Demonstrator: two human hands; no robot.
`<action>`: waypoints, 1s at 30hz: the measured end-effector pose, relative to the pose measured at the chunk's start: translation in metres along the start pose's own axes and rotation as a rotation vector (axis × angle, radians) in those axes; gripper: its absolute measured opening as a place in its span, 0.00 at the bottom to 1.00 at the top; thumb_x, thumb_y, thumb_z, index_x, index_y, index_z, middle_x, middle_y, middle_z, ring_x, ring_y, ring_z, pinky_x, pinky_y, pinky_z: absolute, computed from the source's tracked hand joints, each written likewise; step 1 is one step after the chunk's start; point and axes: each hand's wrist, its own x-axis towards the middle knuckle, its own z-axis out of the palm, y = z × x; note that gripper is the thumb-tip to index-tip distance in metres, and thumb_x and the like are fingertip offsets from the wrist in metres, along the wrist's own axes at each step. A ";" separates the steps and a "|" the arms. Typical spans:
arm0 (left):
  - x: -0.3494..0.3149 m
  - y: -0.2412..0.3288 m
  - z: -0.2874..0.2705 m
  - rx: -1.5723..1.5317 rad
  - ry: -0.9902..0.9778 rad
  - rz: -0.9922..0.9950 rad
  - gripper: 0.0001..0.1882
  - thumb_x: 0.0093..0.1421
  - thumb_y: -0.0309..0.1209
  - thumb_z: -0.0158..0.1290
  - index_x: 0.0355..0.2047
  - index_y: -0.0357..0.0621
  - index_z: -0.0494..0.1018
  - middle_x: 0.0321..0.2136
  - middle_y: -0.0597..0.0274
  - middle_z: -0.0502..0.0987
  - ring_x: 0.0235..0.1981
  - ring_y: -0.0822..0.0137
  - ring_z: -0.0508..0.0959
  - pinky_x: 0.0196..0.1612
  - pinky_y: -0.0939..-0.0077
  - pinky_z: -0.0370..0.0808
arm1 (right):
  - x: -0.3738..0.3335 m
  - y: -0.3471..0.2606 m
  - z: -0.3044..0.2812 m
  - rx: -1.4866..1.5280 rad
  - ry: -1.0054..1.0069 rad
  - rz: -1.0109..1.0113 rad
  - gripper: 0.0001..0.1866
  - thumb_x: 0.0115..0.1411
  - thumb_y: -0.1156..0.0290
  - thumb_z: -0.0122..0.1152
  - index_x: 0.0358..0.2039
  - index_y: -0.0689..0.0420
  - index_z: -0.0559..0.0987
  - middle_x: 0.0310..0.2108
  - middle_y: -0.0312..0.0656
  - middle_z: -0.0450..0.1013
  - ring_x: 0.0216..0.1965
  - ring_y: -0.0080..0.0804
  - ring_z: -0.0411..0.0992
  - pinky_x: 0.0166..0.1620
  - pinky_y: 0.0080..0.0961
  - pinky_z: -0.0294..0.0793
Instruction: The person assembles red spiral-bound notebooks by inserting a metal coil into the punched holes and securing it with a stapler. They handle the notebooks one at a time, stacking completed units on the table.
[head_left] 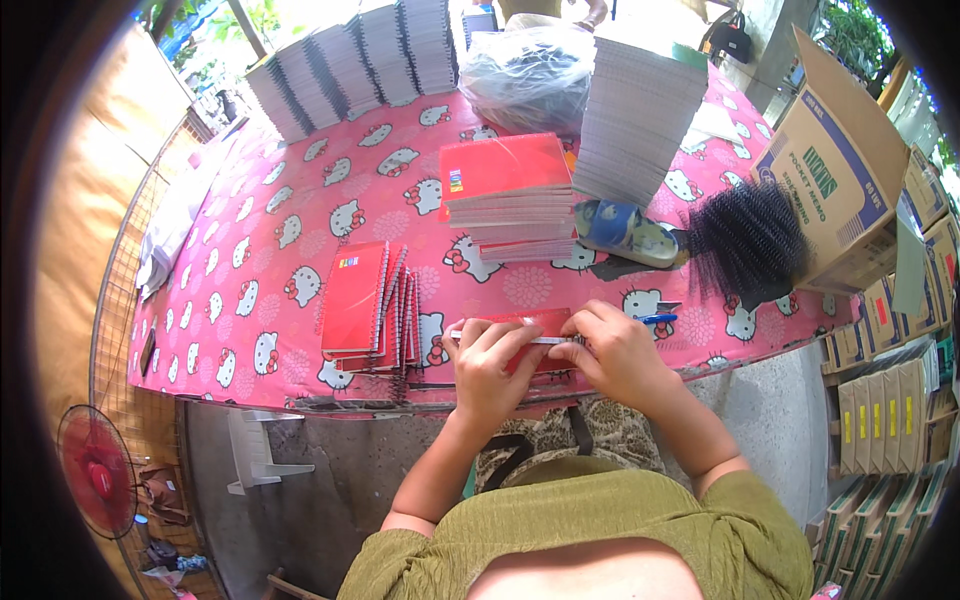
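At the table's near edge, a red-covered notebook (545, 322) lies between my hands. My left hand (492, 362) grips its pages from the left, fingers over the top edge. Thumb and fingers of my right hand (612, 350) are pinched together at the notebook's right end; any small thing in that pinch is hidden. Just beyond my right hand lies a blue-handled tool or pen (657, 318), too small to tell which. A pile of red spiral notebooks (357, 300) sits to my left. Straight ahead stands a stack of red-covered notebooks (505, 168), their page edges facing me.
Black spiral wires (745, 240) lie in a heap by an open cardboard box (835, 170) on the right. A blue patterned slipper (628, 232) rests before a tall paper stack (640, 120). Farther back are a plastic bag (528, 75) and rows of spiral-bound books (355, 65).
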 end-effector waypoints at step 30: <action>0.002 -0.004 0.008 -0.079 -0.046 0.048 0.18 0.43 0.39 0.69 0.31 0.49 0.75 0.29 0.67 0.77 0.38 0.63 0.73 0.54 0.57 0.58 | 0.028 0.155 -0.042 -0.617 -0.175 0.324 0.20 0.50 0.62 0.62 0.40 0.59 0.72 0.37 0.50 0.75 0.41 0.49 0.75 0.42 0.43 0.75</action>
